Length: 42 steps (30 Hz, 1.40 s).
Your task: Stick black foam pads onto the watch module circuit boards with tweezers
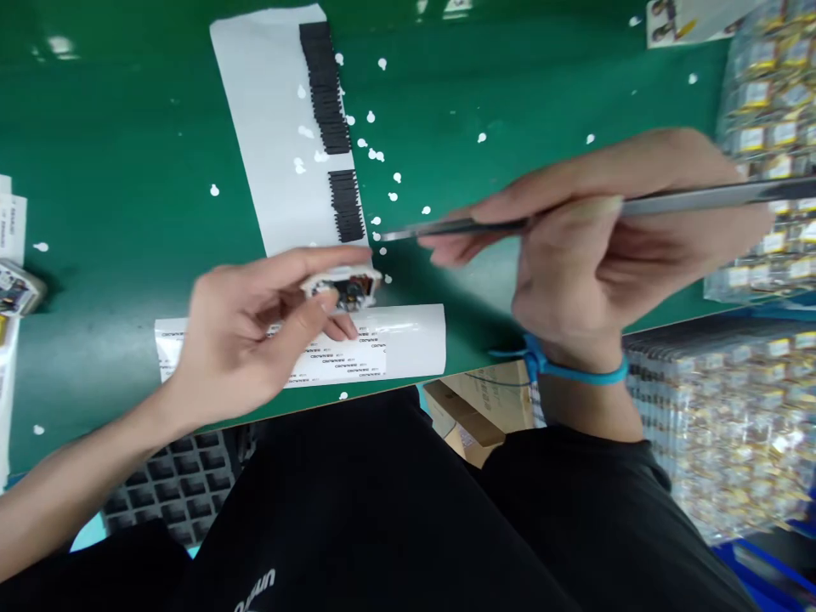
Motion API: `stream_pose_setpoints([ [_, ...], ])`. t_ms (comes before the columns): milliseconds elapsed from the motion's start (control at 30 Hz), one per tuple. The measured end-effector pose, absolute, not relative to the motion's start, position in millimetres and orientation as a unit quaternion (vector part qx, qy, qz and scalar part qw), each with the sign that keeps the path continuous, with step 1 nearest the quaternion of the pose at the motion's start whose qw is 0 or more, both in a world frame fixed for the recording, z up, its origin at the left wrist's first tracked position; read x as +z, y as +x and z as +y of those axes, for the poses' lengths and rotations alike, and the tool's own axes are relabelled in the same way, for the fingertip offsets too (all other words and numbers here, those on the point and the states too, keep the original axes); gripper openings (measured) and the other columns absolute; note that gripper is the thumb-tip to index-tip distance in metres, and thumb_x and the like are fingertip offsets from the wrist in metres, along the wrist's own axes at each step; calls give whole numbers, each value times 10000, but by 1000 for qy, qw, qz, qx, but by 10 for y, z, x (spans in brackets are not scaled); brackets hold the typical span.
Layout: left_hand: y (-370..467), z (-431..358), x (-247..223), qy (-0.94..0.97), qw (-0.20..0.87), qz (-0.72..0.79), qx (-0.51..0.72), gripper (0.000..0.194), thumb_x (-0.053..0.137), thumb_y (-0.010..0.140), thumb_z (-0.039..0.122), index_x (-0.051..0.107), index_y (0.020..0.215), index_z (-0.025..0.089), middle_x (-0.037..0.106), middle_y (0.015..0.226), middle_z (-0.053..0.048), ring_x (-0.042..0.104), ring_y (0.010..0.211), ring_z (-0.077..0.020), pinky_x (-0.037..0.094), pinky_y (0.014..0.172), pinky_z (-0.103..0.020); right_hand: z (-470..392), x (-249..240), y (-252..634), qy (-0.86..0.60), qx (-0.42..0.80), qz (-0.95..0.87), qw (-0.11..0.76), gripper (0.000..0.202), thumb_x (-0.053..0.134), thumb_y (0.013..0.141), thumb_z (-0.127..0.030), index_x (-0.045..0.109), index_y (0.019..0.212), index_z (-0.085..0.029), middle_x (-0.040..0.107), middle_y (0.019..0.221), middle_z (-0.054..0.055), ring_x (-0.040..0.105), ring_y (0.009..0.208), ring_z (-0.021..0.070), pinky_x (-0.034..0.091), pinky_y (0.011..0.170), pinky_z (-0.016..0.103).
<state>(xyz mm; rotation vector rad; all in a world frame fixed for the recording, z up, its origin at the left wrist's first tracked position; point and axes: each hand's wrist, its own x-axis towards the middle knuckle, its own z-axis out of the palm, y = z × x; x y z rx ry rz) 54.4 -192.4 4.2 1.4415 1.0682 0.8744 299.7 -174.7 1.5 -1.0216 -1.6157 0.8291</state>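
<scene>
My left hand (255,323) pinches a small white-cased electronic unit (348,291), its open side showing dark parts and a coppery piece. In my right hand (605,246) is a pair of metal tweezers (669,202), held like a pen and pointing left. The tweezer tips are just above and right of the unit, apart from it; whether they grip anything is too blurred to tell. Behind the unit lies a white sheet (255,127) bearing rows of thin black strips (346,206). A printed white backing sheet (414,340) is under my left hand.
Small white tab-shaped bits (397,178) are scattered over the green table (510,76). Clear trays of small units (758,136) stand at the right, with more stacked trays (733,425) below. Another unit (19,289) lies far left. A cardboard box (484,399) and black gridded tray (172,484) sit below the table edge.
</scene>
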Motion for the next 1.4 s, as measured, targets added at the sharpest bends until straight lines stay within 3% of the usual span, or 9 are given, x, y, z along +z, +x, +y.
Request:
stream_pose_setpoints([
  [67,487,-1857,57,628,509,438,392,302,735,997,167,806,1265,286,835,1081,15,819,796,-207,710,675,-375,-1627,46,3104,-434,299,-730,435,161,680,1043,-340,840,1029,-333,835,1052,16,797,959,210,669,854,321],
  [200,417,-1713,4,677,456,439,376,247,692,1030,215,809,1219,324,826,1134,44,783,1071,-266,649,919,-492,-1403,-45,3191,-371,322,-801,342,190,683,1046,-316,834,932,-294,846,1028,-24,794,879,165,656,796,289],
  [333,430,-1638,-151,764,365,431,311,257,630,1042,254,788,1237,306,815,1205,-5,745,1122,-276,599,860,-431,-1335,-194,3163,-365,365,-790,331,218,677,1047,-330,833,905,-274,845,1058,-8,800,908,175,653,783,302],
  [533,476,-1627,-267,797,315,424,294,268,579,1047,186,773,1219,252,812,1249,-34,694,1037,-247,526,620,-327,-1357,-237,3201,-370,361,-780,353,204,683,1047,-323,841,930,-267,843,1073,5,802,943,196,649,827,329],
  [900,472,-1631,-258,794,324,426,288,269,572,1044,172,758,1207,275,808,1245,-11,684,1052,-249,540,696,-343,-1252,-308,3157,-357,407,-761,358,278,705,1036,-319,806,798,-216,841,1043,7,790,853,156,606,713,270],
  [1133,460,-1630,-287,793,335,417,291,303,591,1029,163,760,1249,285,810,1231,-15,670,1074,-249,544,827,-356,-1229,-315,3192,-366,453,-736,347,308,704,1033,-344,808,778,-205,845,1011,35,791,825,148,665,766,272],
  [1400,474,-1623,-309,804,321,406,292,281,580,1041,168,747,1251,253,809,1244,-27,680,1100,-255,572,828,-366,-1288,-321,3162,-355,441,-746,352,267,703,1030,-316,824,812,-220,848,1014,22,804,862,154,672,778,279],
])
